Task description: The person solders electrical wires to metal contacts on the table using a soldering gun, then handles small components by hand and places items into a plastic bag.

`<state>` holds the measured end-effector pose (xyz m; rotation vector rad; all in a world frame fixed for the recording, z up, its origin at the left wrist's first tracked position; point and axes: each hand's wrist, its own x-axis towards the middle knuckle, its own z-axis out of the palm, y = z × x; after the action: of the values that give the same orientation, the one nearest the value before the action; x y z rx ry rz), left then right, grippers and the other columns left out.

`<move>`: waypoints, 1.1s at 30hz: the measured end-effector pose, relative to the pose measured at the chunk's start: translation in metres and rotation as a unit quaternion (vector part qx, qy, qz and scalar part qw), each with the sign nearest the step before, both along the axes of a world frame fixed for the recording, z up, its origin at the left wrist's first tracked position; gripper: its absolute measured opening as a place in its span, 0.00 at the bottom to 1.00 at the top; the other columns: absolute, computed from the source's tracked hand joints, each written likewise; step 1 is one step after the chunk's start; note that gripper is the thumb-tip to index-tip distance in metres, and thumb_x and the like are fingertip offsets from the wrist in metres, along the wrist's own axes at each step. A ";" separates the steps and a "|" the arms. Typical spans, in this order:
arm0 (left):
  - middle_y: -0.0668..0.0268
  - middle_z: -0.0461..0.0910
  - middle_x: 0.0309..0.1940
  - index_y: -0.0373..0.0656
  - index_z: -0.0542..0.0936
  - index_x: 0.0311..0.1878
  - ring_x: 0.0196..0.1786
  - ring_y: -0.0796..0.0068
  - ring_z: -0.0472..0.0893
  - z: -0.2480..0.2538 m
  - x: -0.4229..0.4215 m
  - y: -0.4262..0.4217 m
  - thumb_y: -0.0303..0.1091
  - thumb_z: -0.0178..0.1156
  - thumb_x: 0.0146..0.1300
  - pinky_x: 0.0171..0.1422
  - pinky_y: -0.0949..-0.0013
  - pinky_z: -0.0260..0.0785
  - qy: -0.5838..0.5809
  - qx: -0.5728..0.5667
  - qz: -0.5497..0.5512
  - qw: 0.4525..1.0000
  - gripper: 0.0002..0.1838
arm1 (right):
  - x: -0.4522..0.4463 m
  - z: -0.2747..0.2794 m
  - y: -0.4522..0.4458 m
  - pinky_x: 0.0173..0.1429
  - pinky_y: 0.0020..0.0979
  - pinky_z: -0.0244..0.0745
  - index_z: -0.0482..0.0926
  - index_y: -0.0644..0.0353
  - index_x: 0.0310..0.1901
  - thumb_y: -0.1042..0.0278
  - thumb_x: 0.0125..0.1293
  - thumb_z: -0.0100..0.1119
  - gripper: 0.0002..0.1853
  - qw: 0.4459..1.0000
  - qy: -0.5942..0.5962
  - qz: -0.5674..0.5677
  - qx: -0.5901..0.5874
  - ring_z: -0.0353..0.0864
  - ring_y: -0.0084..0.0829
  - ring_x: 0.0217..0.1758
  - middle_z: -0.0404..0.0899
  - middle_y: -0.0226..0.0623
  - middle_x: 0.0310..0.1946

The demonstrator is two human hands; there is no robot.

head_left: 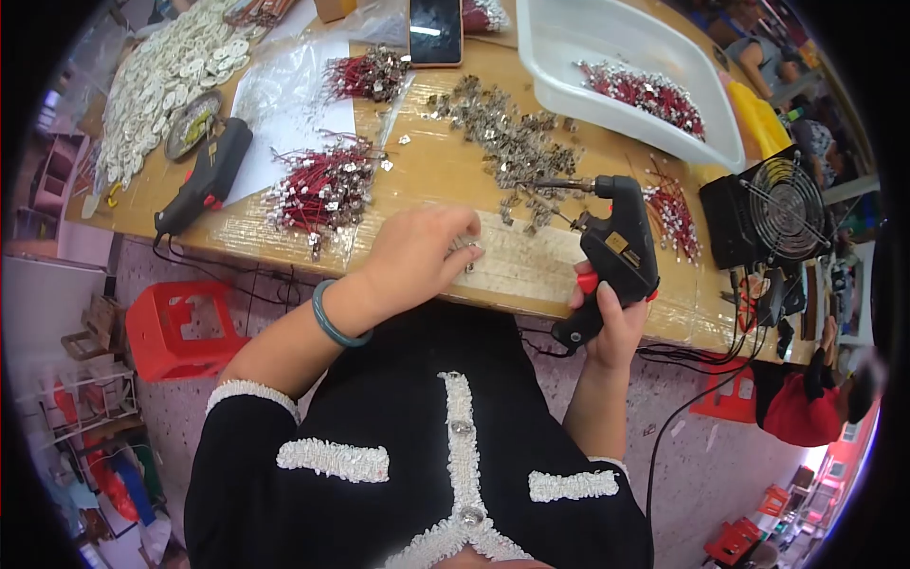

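Observation:
My right hand (pixel 611 318) grips a black soldering gun (pixel 621 251) by its handle, with a finger at the red trigger. The gun's tip points left, over a loose heap of small metal clips (pixel 507 133). At the table's front edge, my left hand (pixel 422 248) is pinched on a small silvery metal part (pixel 467 248), mostly hidden by the fingers. Under both hands lies a pale, worn work board (pixel 526 261). Left of my left hand is a bundle of red wires (pixel 322 185) with white and metal ends.
A second soldering gun (pixel 213 171) lies at left, beside a small metal dish (pixel 192 123) and a pile of white parts (pixel 171 81). Behind stand a phone (pixel 436 33) and a white bin (pixel 616 123) holding red wires. A black fan (pixel 773 209) is at right. Other people sit further right.

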<state>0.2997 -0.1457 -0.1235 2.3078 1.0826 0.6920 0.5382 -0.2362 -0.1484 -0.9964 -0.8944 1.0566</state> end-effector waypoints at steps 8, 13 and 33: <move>0.54 0.75 0.32 0.37 0.68 0.43 0.38 0.52 0.77 0.013 -0.031 -0.002 0.24 0.48 0.65 0.41 0.62 0.68 -0.070 -0.062 -0.077 0.993 0.04 | -0.001 -0.003 0.000 0.35 0.27 0.75 0.68 0.71 0.54 0.71 0.61 0.55 0.20 1.000 -0.014 0.000 0.010 0.78 0.30 0.30 0.77 0.49 0.42; 0.54 0.75 0.31 0.38 0.68 0.44 0.36 0.50 0.77 0.010 -0.038 -0.013 0.25 0.49 0.66 0.40 0.61 0.68 -0.035 -0.081 -0.065 0.994 0.05 | -0.004 -0.001 0.000 0.37 0.27 0.75 0.70 0.69 0.53 0.75 0.59 0.57 0.20 1.000 0.003 0.004 0.010 0.79 0.29 0.35 0.79 0.47 0.42; 0.63 0.79 0.26 0.37 0.80 0.34 0.30 0.73 0.78 0.000 -0.033 -0.015 0.22 0.62 0.53 0.35 0.74 0.69 -0.148 -0.143 0.028 0.978 0.05 | -0.011 -0.007 -0.017 0.38 0.30 0.76 0.65 0.71 0.59 0.68 0.60 0.57 0.26 0.997 -0.067 -0.016 0.035 0.78 0.32 0.33 0.76 0.52 0.45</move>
<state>0.2671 -0.1607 -0.1237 1.8697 1.0346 0.8120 0.5274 -0.2534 -0.1553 -1.0272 -1.0147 0.9339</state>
